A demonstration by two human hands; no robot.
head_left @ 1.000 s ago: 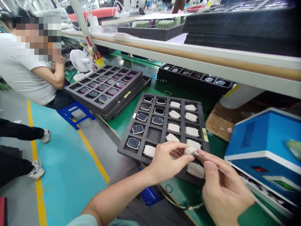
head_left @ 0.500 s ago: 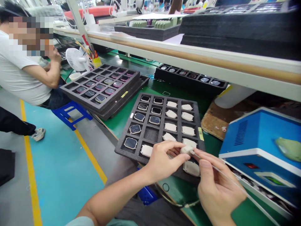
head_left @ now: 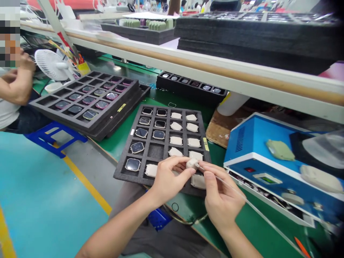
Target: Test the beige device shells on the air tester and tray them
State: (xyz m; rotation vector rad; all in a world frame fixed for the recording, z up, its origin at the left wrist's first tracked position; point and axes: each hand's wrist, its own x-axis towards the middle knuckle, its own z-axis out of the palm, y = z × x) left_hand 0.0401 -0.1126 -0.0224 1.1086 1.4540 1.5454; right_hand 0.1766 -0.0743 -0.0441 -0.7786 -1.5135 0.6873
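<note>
L hand (head_left: 168,179): mine; thumb + fingers closed tight on a small white casing (head_left: 192,163), holding it just above the near edge of the foam tray (head_left: 157,151).
R hand (head_left: 221,199): mine; thumb + forefinger pinched shut on a thin rod (head_left: 242,199), at the tray's near-right corner.
Rod: tip touches the casing's right side; the rest runs away from the tray toward lower right, over the green tabletop (head_left: 119,138).
Casing: off the tray, lifted clear of its cells, betw. both hands.
Tray: black foam, grid of cells. Left 2 cols hold dark-screen units (head_left: 132,164); right 2 cols hold other white casings (head_left: 176,140). One cell in the left half is bare.
Blue box (head_left: 255,143): just right of tray; a pale green part (head_left: 280,149) lies on its top.
Tray stack (head_left: 80,104): left of my tray, on the same tabletop, w/ more screen units.
Far tray (head_left: 190,86): behind my tray, under the shelf (head_left: 242,71).
Fan (head_left: 52,64): white, beyond the tray stack.
Co-worker: an arm (head_left: 16,84) far left of the tray, well apart from my hands.
</note>
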